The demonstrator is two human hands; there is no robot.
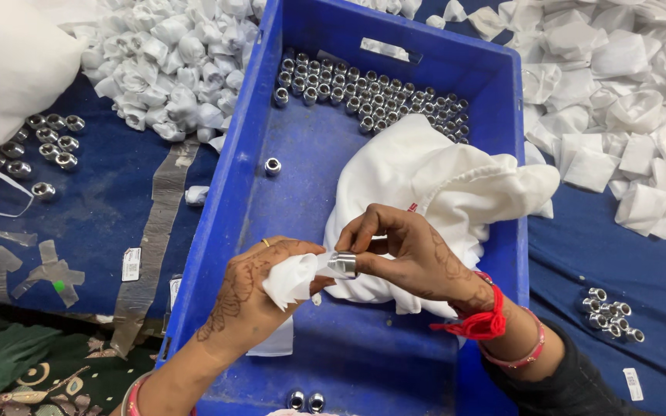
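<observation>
Blue crate (495, 92) — right hand (410, 258) pinches metal fitting (343, 264); left hand (252, 296) grips white cloth (290, 279)

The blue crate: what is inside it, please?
Inside the blue crate are rows of small metal fittings by the far wall, one lone fitting, two near the front, and a large white cloth. What lies under the cloth is hidden.
</observation>
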